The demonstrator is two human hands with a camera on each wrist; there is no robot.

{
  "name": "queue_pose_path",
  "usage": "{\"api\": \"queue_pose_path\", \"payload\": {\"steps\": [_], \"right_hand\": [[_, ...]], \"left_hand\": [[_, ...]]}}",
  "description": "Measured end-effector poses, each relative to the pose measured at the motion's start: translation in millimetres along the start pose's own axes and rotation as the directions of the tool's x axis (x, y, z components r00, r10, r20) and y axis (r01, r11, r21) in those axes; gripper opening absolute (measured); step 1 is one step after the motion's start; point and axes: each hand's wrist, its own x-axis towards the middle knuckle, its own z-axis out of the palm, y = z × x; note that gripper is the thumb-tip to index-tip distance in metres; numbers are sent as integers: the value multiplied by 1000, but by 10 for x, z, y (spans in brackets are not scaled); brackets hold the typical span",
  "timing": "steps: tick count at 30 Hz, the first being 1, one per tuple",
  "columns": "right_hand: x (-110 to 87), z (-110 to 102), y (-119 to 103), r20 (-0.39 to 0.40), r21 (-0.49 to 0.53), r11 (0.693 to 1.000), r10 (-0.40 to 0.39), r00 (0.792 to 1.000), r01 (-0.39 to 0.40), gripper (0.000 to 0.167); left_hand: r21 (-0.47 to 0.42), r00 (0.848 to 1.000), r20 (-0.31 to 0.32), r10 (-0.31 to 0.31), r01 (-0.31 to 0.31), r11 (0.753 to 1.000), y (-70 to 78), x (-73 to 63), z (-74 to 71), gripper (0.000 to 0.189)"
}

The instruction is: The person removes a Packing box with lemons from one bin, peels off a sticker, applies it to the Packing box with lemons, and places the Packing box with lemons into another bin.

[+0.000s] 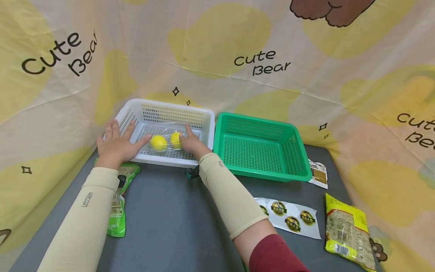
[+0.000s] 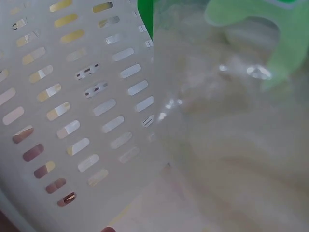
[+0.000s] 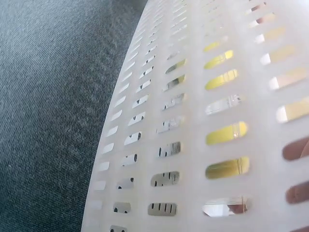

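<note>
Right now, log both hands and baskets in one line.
left hand: fingers spread, at white basket | right hand: at clear pack inside it, grip unclear | green basket: alongside

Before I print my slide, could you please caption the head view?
Left hand and right hand at a white basket where two round yellow items lie in clear packaging.

Green basket (image 1: 261,151) open above, white basket (image 1: 208,124) wall alongside
</note>
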Motion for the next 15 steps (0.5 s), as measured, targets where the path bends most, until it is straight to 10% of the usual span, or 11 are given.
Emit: {"api": "queue_pose_path", "payload": {"steps": [15], "right_hand": [[-106,-2,-67,-82,25,1000,-2,997,4,62]], "left_hand": [[2,1000,8,-3,3,1000,-5,8,12,112]]}}
